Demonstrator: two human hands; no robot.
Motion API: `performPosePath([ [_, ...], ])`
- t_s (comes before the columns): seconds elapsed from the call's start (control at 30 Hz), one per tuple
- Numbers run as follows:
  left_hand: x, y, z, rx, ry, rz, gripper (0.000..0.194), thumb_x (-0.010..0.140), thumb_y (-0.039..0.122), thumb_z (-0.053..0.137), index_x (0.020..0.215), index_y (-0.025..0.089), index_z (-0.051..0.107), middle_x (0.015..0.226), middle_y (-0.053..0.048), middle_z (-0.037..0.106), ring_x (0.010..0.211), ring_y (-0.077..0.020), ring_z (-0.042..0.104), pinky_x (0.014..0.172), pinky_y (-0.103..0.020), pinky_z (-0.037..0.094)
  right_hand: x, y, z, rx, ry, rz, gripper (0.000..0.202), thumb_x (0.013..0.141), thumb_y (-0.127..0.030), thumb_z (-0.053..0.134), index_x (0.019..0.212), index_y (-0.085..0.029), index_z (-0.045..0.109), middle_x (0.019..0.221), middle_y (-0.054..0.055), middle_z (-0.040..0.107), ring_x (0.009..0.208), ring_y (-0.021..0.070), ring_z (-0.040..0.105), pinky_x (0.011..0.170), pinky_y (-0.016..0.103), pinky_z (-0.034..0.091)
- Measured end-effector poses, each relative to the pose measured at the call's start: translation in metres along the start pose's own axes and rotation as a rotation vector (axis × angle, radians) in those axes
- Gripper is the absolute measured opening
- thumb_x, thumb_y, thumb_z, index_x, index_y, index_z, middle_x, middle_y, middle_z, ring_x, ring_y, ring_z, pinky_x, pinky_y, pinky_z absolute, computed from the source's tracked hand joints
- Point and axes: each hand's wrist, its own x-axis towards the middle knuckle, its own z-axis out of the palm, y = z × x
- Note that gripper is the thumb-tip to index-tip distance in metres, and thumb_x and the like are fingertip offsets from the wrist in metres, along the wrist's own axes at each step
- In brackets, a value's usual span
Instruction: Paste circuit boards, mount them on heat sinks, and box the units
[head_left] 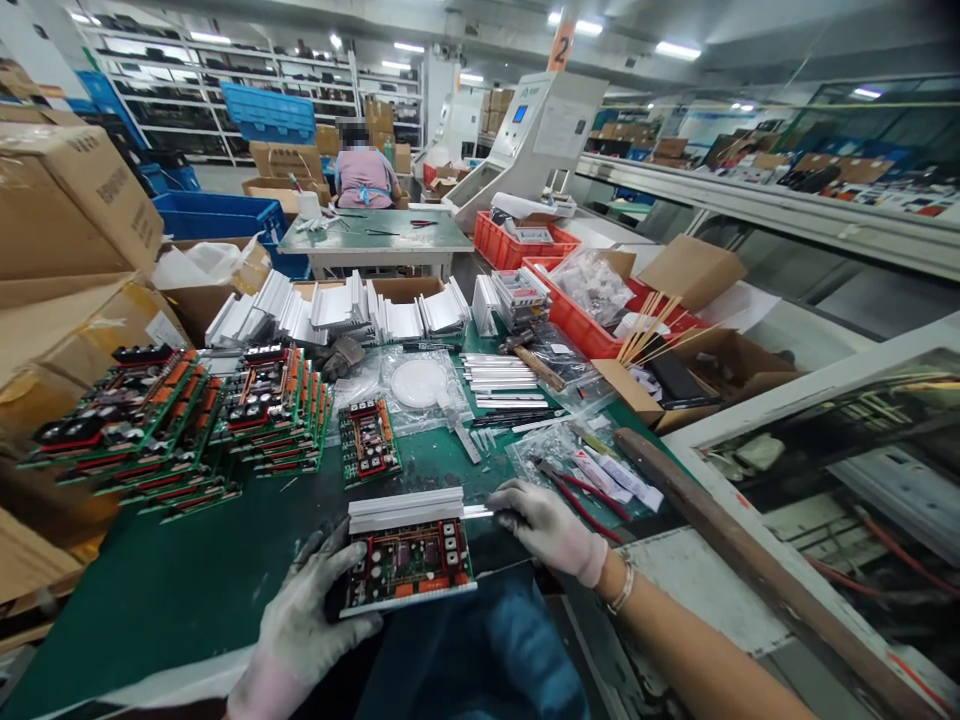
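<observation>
My gloved left hand (307,615) grips the left end of a silver metal housing (405,508) with a circuit board (412,558) seated in it, at the table's near edge. At the housing's right end, my gloved right hand (544,525) pinches a thin silver strip (478,511), whose left end meets the top part of the housing. Just beyond lies a single loose circuit board (370,440) on the green table (187,590). Stacked circuit boards (274,410) stand to the left. More silver strips (499,373) lie in a row farther back.
Behind are metal housings (337,305), a hammer (544,365) and red crates (577,315). On the right lie red-handled pliers (589,500), tubes (619,478) and a long brown bar (675,490). A person (366,178) sits at a farther table. Cardboard boxes (71,200) line the left.
</observation>
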Motion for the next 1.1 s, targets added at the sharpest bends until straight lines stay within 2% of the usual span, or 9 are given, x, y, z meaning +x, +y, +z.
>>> performPosePath([
  [0.23,0.005,0.000,-0.003,0.017,0.012,0.049,0.057,0.073,0.060,0.071,0.120,0.027,0.064,0.123,-0.008,0.069,0.114,-0.0332,0.065,0.092,-0.046,0.059,0.005,-0.007,0.006,-0.099,0.033,0.008,0.016,0.089,-0.009,0.057,0.094,-0.021,0.067,0.095,0.005,0.071,0.087,0.0178,0.066,0.077,0.030,0.050],
  [0.47,0.004,-0.001,-0.004,0.011,-0.011,0.031,0.059,0.070,0.054,0.077,0.120,0.027,0.063,0.126,-0.009,0.067,0.115,-0.0343,0.064,0.090,-0.046,0.060,0.020,-0.023,0.015,-0.149,0.025,0.016,0.021,0.083,-0.004,0.063,0.089,-0.023,0.070,0.096,0.002,0.074,0.088,0.0177,0.068,0.079,0.029,0.050],
  [0.53,0.004,-0.001,-0.005,-0.022,-0.014,0.022,0.061,0.068,0.050,0.079,0.122,0.028,0.062,0.129,-0.008,0.066,0.116,-0.0332,0.064,0.091,-0.045,0.059,0.020,-0.033,0.013,-0.162,0.030,0.035,0.019,0.084,-0.007,0.063,0.091,-0.023,0.071,0.102,0.004,0.074,0.096,0.0200,0.068,0.086,0.033,0.051],
  [0.6,0.004,0.001,-0.006,-0.049,-0.021,0.018,0.063,0.065,0.045,0.082,0.122,0.028,0.062,0.130,-0.008,0.065,0.117,-0.0326,0.063,0.092,-0.044,0.059,0.014,-0.042,0.009,-0.190,0.094,0.141,0.021,0.088,-0.014,0.059,0.102,-0.023,0.071,0.116,0.007,0.071,0.111,0.0239,0.064,0.097,0.040,0.049],
  [0.67,0.005,0.004,-0.009,-0.060,-0.029,0.013,0.064,0.063,0.040,0.083,0.122,0.028,0.062,0.131,-0.008,0.065,0.117,-0.0331,0.063,0.093,-0.046,0.058,0.000,-0.048,0.003,-0.210,0.217,0.346,0.030,0.092,-0.025,0.051,0.117,-0.021,0.067,0.128,0.011,0.066,0.124,0.0267,0.057,0.106,0.045,0.044],
  [0.8,0.006,0.012,-0.013,-0.090,-0.066,-0.048,0.064,0.060,0.033,0.084,0.120,0.028,0.064,0.124,-0.007,0.068,0.109,-0.0318,0.068,0.090,-0.043,0.059,-0.029,-0.050,0.003,-0.135,0.339,0.790,0.049,0.094,-0.045,0.038,0.130,-0.020,0.059,0.131,0.012,0.065,0.122,0.0299,0.060,0.104,0.048,0.047],
  [0.87,0.006,0.016,-0.015,-0.116,-0.090,-0.090,0.065,0.058,0.029,0.084,0.120,0.028,0.065,0.126,-0.007,0.068,0.110,-0.0316,0.067,0.094,-0.044,0.058,-0.035,-0.052,0.011,-0.091,0.346,0.911,0.054,0.093,-0.051,0.035,0.134,-0.022,0.055,0.132,0.011,0.064,0.120,0.0318,0.062,0.100,0.050,0.050],
  [0.97,0.005,0.020,-0.015,-0.143,-0.103,-0.115,0.068,0.056,0.024,0.084,0.121,0.028,0.065,0.134,-0.008,0.062,0.117,-0.0330,0.063,0.103,-0.049,0.051,-0.031,-0.062,0.033,0.002,0.355,0.889,0.060,0.092,-0.055,0.035,0.138,-0.021,0.051,0.132,0.011,0.065,0.121,0.0305,0.062,0.102,0.048,0.050],
  [1.1,0.003,0.022,-0.014,-0.169,-0.120,-0.124,0.070,0.056,0.022,0.083,0.122,0.027,0.064,0.138,-0.009,0.058,0.121,-0.0323,0.060,0.107,-0.048,0.048,-0.019,-0.078,0.059,0.145,0.262,0.690,0.058,0.092,-0.052,0.037,0.138,-0.020,0.051,0.134,0.009,0.063,0.126,0.0246,0.059,0.106,0.039,0.048],
])
